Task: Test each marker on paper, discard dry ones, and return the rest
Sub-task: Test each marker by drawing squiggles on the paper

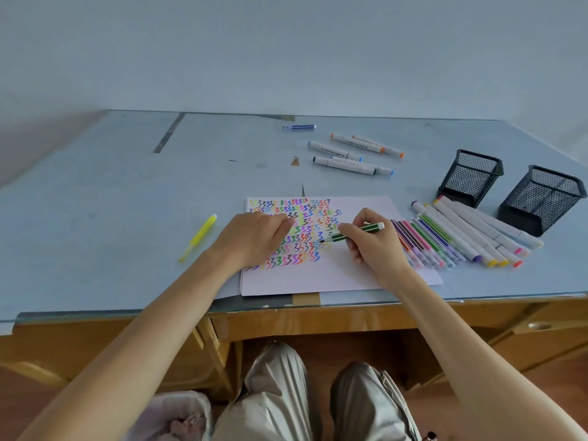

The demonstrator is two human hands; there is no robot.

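Note:
A white sheet of paper (343, 275) covered with rows of coloured zigzags lies at the desk's front edge. My right hand (372, 246) grips a dark green striped marker (359, 232), its tip touching the paper near the zigzags. My left hand (257, 237) rests fingers-down on the paper's left part, holding nothing that shows. A row of thin coloured markers (423, 243) and several thick white markers (477, 233) lie right of the paper.
Two black mesh pen cups (471, 176) (541, 198) stand at the right. Several white markers (350, 154) and a blue pen (299, 126) lie further back. A yellow highlighter (199, 237) lies left of the paper. A bin with crumpled material (178, 415) sits under the desk.

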